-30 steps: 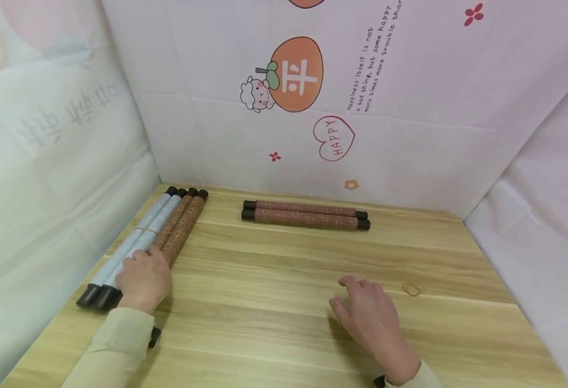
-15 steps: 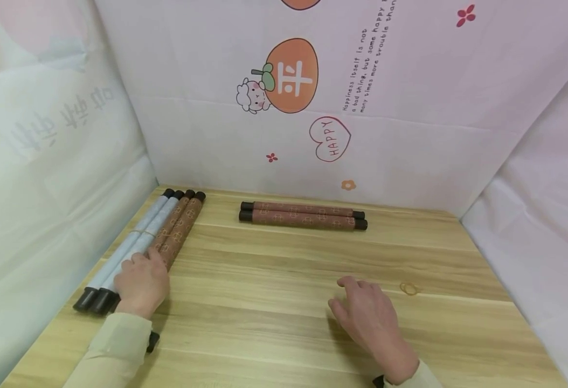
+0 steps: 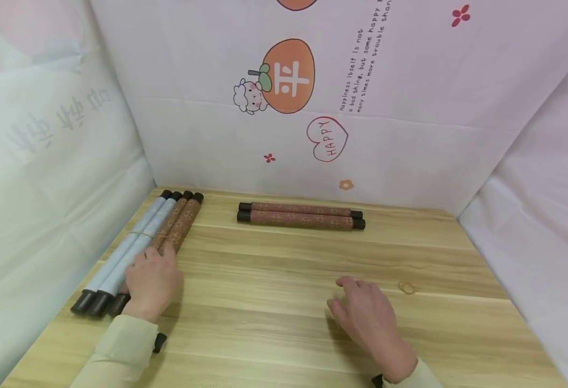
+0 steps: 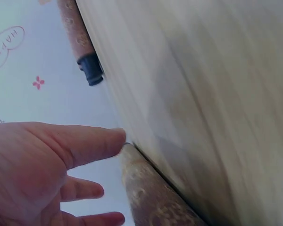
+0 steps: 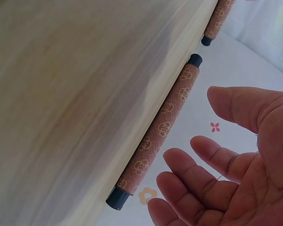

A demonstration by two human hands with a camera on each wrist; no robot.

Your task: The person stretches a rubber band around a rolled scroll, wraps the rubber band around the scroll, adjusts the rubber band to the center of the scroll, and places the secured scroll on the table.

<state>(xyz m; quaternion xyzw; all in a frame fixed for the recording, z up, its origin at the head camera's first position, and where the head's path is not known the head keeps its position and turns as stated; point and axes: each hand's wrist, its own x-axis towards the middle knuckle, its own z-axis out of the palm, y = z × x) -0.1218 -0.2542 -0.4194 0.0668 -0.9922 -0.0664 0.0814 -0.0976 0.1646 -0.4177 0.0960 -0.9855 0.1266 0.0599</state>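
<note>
A person in pale sleeves (image 3: 121, 345) works at a wood-grain surface (image 3: 264, 280), the left hand (image 3: 153, 280) extended over two brown patterned rolls (image 3: 181, 223) at the surface's left side. Its thumb and visible fingers are loose and fairly straight, grasping nothing; whether the fingertips touch the rolls cannot be told. Directly beside the brown rolls lie two pale blue-white rolls (image 3: 133, 245), side by side with a thin band (image 3: 140, 234) across them; all four have dark end caps and slant away toward the back left corner. The right hand (image 3: 367, 313), at the right of centre, is released, its fingers gently bent around nothing. Just beside it, farther right, lie thin yellowish loops (image 3: 408, 288). Near the back edge, two reddish-brown rolls (image 3: 300, 219) rest together, crosswise, before a white cloth (image 3: 410, 161) printed with fruit, flowers and a heart reading "HAPPY".
</note>
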